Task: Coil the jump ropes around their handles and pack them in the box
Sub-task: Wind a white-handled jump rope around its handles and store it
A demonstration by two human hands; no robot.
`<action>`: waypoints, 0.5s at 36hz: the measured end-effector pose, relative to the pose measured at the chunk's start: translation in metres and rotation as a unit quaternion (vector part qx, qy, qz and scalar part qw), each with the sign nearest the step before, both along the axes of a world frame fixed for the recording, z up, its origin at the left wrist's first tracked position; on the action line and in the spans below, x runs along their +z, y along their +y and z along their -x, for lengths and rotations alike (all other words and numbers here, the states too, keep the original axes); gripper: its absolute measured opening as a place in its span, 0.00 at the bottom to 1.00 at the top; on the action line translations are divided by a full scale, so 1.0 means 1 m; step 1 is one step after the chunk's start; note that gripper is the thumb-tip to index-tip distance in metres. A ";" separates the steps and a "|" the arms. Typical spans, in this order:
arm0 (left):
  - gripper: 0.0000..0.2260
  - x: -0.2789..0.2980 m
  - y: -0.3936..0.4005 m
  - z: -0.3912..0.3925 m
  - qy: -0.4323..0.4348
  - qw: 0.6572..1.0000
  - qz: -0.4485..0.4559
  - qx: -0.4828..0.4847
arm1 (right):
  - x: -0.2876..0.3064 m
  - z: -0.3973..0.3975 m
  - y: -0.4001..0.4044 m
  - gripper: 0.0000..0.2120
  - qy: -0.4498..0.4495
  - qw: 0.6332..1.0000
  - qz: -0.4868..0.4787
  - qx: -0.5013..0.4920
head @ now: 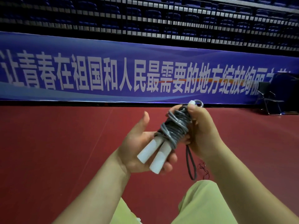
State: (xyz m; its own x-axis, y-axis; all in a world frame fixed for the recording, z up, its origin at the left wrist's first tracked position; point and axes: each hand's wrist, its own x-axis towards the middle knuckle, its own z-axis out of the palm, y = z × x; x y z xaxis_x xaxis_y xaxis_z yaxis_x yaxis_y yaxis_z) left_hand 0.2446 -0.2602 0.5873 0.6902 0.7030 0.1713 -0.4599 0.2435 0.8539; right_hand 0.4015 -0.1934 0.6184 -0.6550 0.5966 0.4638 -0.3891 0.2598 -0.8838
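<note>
Gripping coiled jump rope (174, 126): left hand (142, 147) cradles white handles (153, 154), right hand (202, 131) pinches coil top; folding chair (268, 97) by blue banner (113, 70), red floor (56, 143).

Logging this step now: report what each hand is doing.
Left hand: holds the two white handles, fingers curled under them.
Right hand: grips the coiled grey rope at the handles' upper end.

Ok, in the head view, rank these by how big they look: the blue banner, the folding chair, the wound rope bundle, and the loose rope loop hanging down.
1. blue banner, by far the largest.
2. and 3. wound rope bundle and folding chair look alike; the bundle is much nearer, so no ranking.
4. loose rope loop, smallest.
</note>
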 end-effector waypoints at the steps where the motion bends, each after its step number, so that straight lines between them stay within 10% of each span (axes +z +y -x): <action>1: 0.33 0.002 0.001 -0.002 0.003 1.000 -0.007 -0.027 | 0.002 0.001 -0.003 0.19 -0.021 0.999 -0.024 -0.011; 12: 0.25 0.024 -0.009 -0.006 0.086 0.985 -0.069 0.135 | 0.003 -0.006 -0.003 0.33 -0.174 0.966 -0.132 -0.136; 18: 0.25 0.025 -0.011 -0.006 0.151 0.969 -0.106 0.166 | -0.016 -0.016 0.013 0.29 -0.069 0.993 0.021 0.093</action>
